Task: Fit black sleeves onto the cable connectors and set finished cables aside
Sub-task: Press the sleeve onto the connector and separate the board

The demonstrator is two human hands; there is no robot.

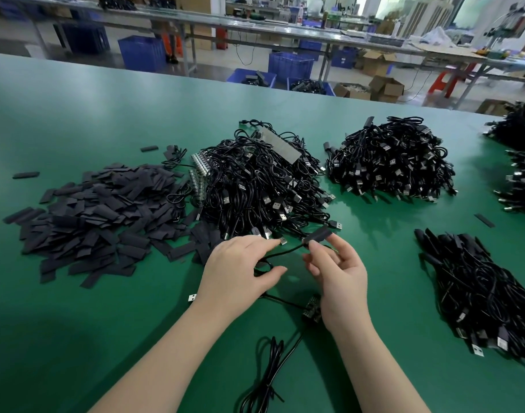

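Sleeve stock: a loose heap of flat black rectangular sleeves [100,216] lay at the left of the green table top [76,114], with a few strays beyond its far edge.
Unfinished cables: a tall tangled mound of black cables with bare metal USB plugs [261,180] stood just right of the sleeves, a grey strip resting on its top.
Left hand [240,269]: palm down near the mound's front edge, fingers spread, fingertips pinching a silver USB plug [282,241] between thumb and forefinger.
Cable in work: a thin black cable [280,253] ran between the two hands, looping under the left hand.
Right hand [338,278]: raised, fingers curled, thumb and forefinger gripping a black sleeve fitted on a connector end [317,234], held just above the table.
Near the wrists: a small black connector block [312,308] and a loose black cable coil [270,371] lay on the table.
Second mound: another heap of black cables [392,162] sat farther right.
Finished pile: sleeved black cables [475,290] lay bundled at the right.
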